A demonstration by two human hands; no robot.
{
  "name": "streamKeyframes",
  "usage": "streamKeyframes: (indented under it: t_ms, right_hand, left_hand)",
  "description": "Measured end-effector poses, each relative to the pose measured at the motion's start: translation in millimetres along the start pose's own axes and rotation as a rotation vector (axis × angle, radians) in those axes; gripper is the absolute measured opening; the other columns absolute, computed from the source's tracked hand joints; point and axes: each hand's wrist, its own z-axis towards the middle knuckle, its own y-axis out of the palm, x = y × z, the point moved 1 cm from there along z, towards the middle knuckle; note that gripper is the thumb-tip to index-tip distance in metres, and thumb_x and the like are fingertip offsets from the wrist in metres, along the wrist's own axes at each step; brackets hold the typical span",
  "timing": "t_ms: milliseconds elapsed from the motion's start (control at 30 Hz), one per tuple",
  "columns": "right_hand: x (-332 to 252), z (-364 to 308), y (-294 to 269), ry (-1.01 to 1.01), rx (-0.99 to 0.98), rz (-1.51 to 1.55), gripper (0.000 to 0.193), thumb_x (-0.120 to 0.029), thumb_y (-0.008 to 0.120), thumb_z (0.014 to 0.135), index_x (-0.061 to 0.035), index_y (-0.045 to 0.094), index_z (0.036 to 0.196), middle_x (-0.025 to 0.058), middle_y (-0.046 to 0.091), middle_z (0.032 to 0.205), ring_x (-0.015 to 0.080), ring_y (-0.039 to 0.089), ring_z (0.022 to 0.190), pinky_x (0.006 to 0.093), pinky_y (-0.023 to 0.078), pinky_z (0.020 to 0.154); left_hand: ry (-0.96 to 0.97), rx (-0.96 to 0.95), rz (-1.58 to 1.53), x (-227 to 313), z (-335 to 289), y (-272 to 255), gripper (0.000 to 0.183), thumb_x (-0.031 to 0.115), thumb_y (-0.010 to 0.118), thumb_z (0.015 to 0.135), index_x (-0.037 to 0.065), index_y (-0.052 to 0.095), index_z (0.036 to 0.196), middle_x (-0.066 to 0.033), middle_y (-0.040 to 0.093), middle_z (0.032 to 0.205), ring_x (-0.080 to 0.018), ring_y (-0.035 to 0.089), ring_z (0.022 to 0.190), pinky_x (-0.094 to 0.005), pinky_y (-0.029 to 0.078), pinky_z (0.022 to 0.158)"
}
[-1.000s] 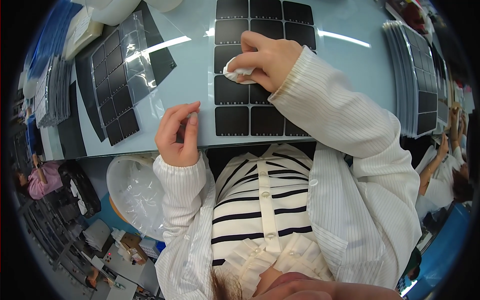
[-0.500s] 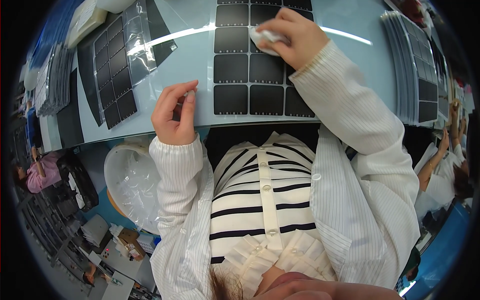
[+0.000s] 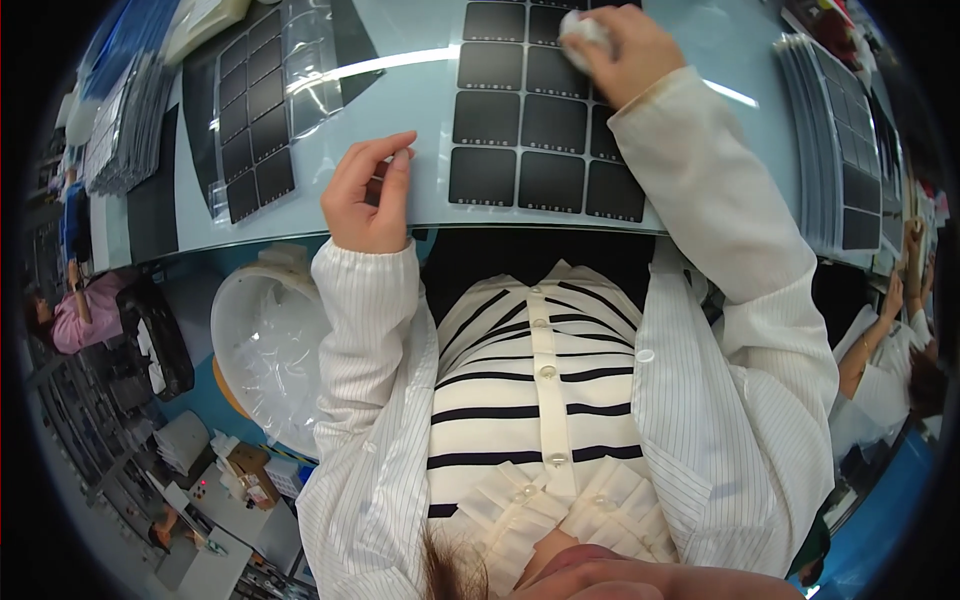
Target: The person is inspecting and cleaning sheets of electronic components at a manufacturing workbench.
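Sheet of black squares [image 3: 487, 118]: wiping, it seems | right hand [image 3: 632, 55] pinches white wad [image 3: 584, 38] at sheet's far part | left hand [image 3: 368, 195] curled left of sheet, can't tell its grip | next rub likely needs soft press

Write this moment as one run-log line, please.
Right hand: holds white wad over dark-panelled sheet; left hand: curled, left of sheet

White tub [image 3: 226, 308] with clear plastic [image 3: 275, 385] inside, brown cardboard box [image 3: 253, 476]
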Motion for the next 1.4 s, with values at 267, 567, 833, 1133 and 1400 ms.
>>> streamKeyframes:
  t_ms: [267, 567, 833, 1133, 1400]
  right_hand:
    - [-73, -40, 16, -0.302, -0.215, 0.090, 0.026, -0.025, 0.069, 0.072, -0.0097, 0.062, 0.091, 0.0071, 0.057, 0.082, 0.0261, 0.061, 0.069, 0.0341, 0.050, 0.059]
    - [-78, -82, -24, -0.296, -0.475, 0.180, 0.022, -0.016, 0.068, 0.073, -0.0108, 0.061, 0.093, 0.0038, 0.055, 0.076, 0.0242, 0.059, 0.057, 0.0322, 0.050, 0.050]
    - [97, -43, -92, 0.267, 0.014, -0.346, 0.037, -0.024, 0.069, 0.077, -0.0103, 0.061, 0.111, 0.0052, 0.058, 0.087, 0.0127, 0.050, 0.061, 0.0252, 0.044, 0.057]
    - [42, -81, -103, 0.520, -0.116, 0.717, 0.050, -0.010, 0.063, 0.082, -0.0006, 0.043, 0.127, 0.0160, 0.050, 0.121, 0.0134, 0.059, 0.082, 0.0214, 0.048, 0.064]
    - [-2, -64, -106, 1.047, -0.355, 1.060, 0.053, -0.014, 0.057, 0.085, 0.0045, 0.035, 0.129, 0.0187, 0.048, 0.125, 0.0228, 0.060, 0.096, 0.0272, 0.053, 0.069]
  left_hand:
    - [-0.069, -0.058, 0.015, 0, -6, -8, 0.019, 0.007, 0.056, 0.084, 0.004, 0.065, 0.100, -0.0055, 0.062, 0.090, -0.0106, 0.056, 0.073, -0.0221, 0.046, 0.065]
    - [-0.380, -0.402, -0.433, 33, -1, -13, 0.059, 0.017, 0.055, 0.087, -0.005, 0.029, 0.135, -0.0189, 0.037, 0.135, -0.0268, 0.035, 0.128, -0.0349, 0.033, 0.100]
    - [-0.549, -0.413, -0.463, 23, 30, -12, 0.068, 0.029, 0.059, 0.085, -0.006, 0.028, 0.134, -0.0201, 0.049, 0.124, -0.0253, 0.048, 0.116, -0.0324, 0.036, 0.098]
    - [-0.511, -0.317, -0.100, 31, 40, 8, 0.047, 0.022, 0.063, 0.083, -0.004, 0.051, 0.120, -0.0059, 0.060, 0.094, -0.0122, 0.056, 0.086, -0.0227, 0.043, 0.076]
    - [-0.411, -0.301, 0.182, 27, 44, 18, 0.028, 0.018, 0.067, 0.079, -0.001, 0.063, 0.100, -0.0004, 0.058, 0.074, -0.0056, 0.047, 0.062, -0.0194, 0.042, 0.059]
